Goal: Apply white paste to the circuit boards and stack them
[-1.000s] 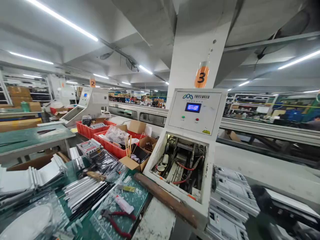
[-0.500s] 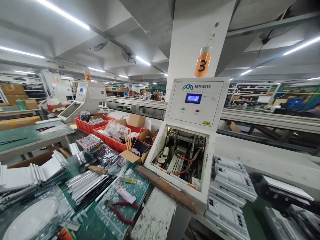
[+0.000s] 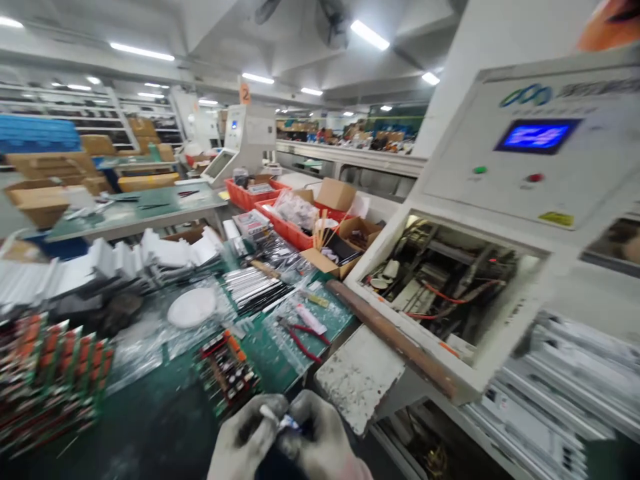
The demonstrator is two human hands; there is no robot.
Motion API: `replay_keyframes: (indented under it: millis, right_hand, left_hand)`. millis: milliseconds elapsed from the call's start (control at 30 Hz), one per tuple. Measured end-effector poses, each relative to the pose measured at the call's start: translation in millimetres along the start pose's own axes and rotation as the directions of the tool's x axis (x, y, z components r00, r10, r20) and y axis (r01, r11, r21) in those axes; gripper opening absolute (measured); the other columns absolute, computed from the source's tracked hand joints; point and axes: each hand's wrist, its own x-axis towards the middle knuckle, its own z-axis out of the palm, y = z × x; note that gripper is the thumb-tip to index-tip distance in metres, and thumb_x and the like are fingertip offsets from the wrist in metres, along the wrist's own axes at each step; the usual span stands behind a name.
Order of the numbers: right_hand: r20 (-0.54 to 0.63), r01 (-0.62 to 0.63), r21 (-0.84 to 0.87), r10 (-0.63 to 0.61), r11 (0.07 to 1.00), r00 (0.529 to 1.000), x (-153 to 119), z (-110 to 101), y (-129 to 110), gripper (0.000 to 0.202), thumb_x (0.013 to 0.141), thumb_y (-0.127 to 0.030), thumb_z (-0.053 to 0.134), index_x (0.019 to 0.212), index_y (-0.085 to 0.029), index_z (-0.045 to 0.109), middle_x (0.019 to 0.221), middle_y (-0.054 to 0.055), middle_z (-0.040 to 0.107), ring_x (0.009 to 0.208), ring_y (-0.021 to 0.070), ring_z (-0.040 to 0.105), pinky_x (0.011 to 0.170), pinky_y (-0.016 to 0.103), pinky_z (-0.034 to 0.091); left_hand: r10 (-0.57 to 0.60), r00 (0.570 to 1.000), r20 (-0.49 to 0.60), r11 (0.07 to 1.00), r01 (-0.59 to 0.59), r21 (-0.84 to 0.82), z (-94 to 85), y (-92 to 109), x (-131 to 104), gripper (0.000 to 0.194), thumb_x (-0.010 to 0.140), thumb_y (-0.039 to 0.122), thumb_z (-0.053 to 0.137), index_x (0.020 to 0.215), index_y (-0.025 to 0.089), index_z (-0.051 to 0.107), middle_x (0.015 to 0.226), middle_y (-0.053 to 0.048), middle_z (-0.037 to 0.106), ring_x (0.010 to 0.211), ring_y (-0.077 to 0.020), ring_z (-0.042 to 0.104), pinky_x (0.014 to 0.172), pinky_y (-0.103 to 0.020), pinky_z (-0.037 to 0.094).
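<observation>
My left hand [image 3: 247, 437] and my right hand [image 3: 320, 433], both in whitish gloves, are close together at the bottom middle. Their fingers are closed around a small white-and-blue piece [image 3: 287, 423], blurred, its kind unclear. A dark shape below partly shows between the palms. Just beyond my left hand a green circuit board [image 3: 227, 370] with orange and dark parts lies on the green bench. Ahead of my right hand are red-handled pliers [image 3: 303, 340] and a white-and-red tube [image 3: 310, 319], on a clear plastic bag.
Several circuit boards [image 3: 60, 380] stand in a row at left. A white round lid [image 3: 192, 307], metal strips [image 3: 255, 287] and white profiles [image 3: 150, 257] cover the bench. At right a machine [image 3: 520, 193] has an open cavity, with a rusty bar [image 3: 390, 337] along its front edge.
My view has swung left and down. Both hands have come into view at the bottom, along with the circuit boards. The machine has shifted towards the right of the picture.
</observation>
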Motion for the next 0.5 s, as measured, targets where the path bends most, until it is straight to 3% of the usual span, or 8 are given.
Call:
replay_keyframes:
  millis: [167, 267, 333, 367, 400, 433, 467, 500]
  right_hand:
    - [0.0, 0.316, 0.01, -0.316, 0.949, 0.949, -0.7, -1.9, 3.3, 0.02, 0.083, -0.041, 0.071, 0.075, -0.024, 0.065, 0.079, 0.001, 0.069, 0.068, 0.0152, 0.064, 0.063, 0.024, 0.048]
    - [-0.044, 0.273, -0.004, -0.273, 0.962, 0.961, -1.4, -13.6, 2.3, 0.014, 0.082, -0.035, 0.073, 0.077, -0.025, 0.067, 0.083, 0.003, 0.07, 0.075, 0.0173, 0.066, 0.067, 0.025, 0.05]
    - [-0.202, 0.173, -0.006, -0.17, 0.985, 0.964, -2.8, -34.5, 3.9, 0.015, 0.08, -0.035, 0.074, 0.075, -0.024, 0.065, 0.084, 0.003, 0.07, 0.077, 0.0179, 0.066, 0.068, 0.026, 0.051]
    - [-0.329, 0.108, -0.001, -0.103, 0.994, 0.939, -4.9, -49.6, 6.7, 0.016, 0.079, -0.036, 0.075, 0.075, -0.023, 0.065, 0.085, 0.003, 0.07, 0.077, 0.018, 0.065, 0.069, 0.026, 0.05]
    - [-0.477, 0.04, 0.017, -0.027, 0.999, 0.879, -8.8, -67.1, 11.1, 0.019, 0.078, -0.038, 0.076, 0.077, -0.022, 0.065, 0.085, 0.003, 0.07, 0.075, 0.0177, 0.064, 0.068, 0.027, 0.05]
    - [-0.597, -0.052, 0.043, 0.068, 0.998, 0.8, -14.8, -85.8, 17.1, 0.022, 0.077, -0.04, 0.076, 0.084, -0.022, 0.065, 0.086, 0.002, 0.07, 0.073, 0.017, 0.063, 0.067, 0.027, 0.05]
    - [-0.713, -0.125, 0.085, 0.147, 0.989, 0.685, -23.1, -104.1, 24.7, 0.027, 0.077, -0.042, 0.076, 0.091, -0.022, 0.065, 0.087, 0.001, 0.069, 0.073, 0.0169, 0.063, 0.067, 0.027, 0.049]
    - [-0.735, -0.226, 0.118, 0.238, 0.967, 0.635, -33.3, -120.4, 33.5, 0.029, 0.078, -0.044, 0.075, 0.093, -0.021, 0.064, 0.084, 0.0, 0.069, 0.072, 0.0162, 0.062, 0.066, 0.026, 0.049]
  left_hand:
    - [-0.058, 0.993, -0.103, 0.997, 0.051, -0.065, 14.5, 14.8, 0.5, 0.049, 0.071, 0.063, 0.071, 0.067, 0.015, 0.067, 0.068, -0.008, 0.068, 0.065, -0.0198, 0.065, 0.058, -0.024, 0.055]
    - [-0.047, 0.997, -0.069, 0.992, 0.038, -0.118, 16.2, 15.3, -3.7, 0.049, 0.073, 0.062, 0.07, 0.068, 0.014, 0.067, 0.07, -0.008, 0.068, 0.065, -0.0184, 0.063, 0.06, -0.024, 0.054]
    - [-0.044, 0.997, -0.066, 0.984, 0.032, -0.174, 8.9, 12.9, -5.7, 0.051, 0.075, 0.064, 0.068, 0.071, 0.014, 0.068, 0.072, -0.009, 0.068, 0.066, -0.0182, 0.063, 0.061, -0.025, 0.054]
    - [-0.055, 0.994, -0.096, 0.979, 0.035, -0.199, 2.3, 11.0, -6.3, 0.051, 0.075, 0.065, 0.068, 0.072, 0.014, 0.068, 0.074, -0.009, 0.068, 0.066, -0.0185, 0.063, 0.061, -0.025, 0.055]
    - [-0.072, 0.986, -0.148, 0.976, 0.04, -0.213, -6.4, 8.5, -6.6, 0.052, 0.074, 0.065, 0.069, 0.074, 0.014, 0.069, 0.075, -0.009, 0.069, 0.067, -0.0189, 0.064, 0.062, -0.026, 0.055]
    - [-0.096, 0.97, -0.222, 0.976, 0.048, -0.211, -16.6, 5.2, -6.7, 0.051, 0.072, 0.065, 0.071, 0.076, 0.014, 0.07, 0.078, -0.009, 0.07, 0.07, -0.0197, 0.065, 0.064, -0.026, 0.056]
    - [-0.122, 0.944, -0.305, 0.978, 0.062, -0.197, -28.0, 0.9, -6.5, 0.051, 0.068, 0.065, 0.074, 0.078, 0.015, 0.071, 0.081, -0.009, 0.071, 0.073, -0.0204, 0.066, 0.066, -0.027, 0.057]
    - [-0.141, 0.906, -0.4, 0.983, 0.079, -0.168, -40.0, -4.5, -6.1, 0.05, 0.066, 0.063, 0.076, 0.08, 0.015, 0.071, 0.084, -0.009, 0.072, 0.076, -0.0203, 0.066, 0.07, -0.026, 0.057]
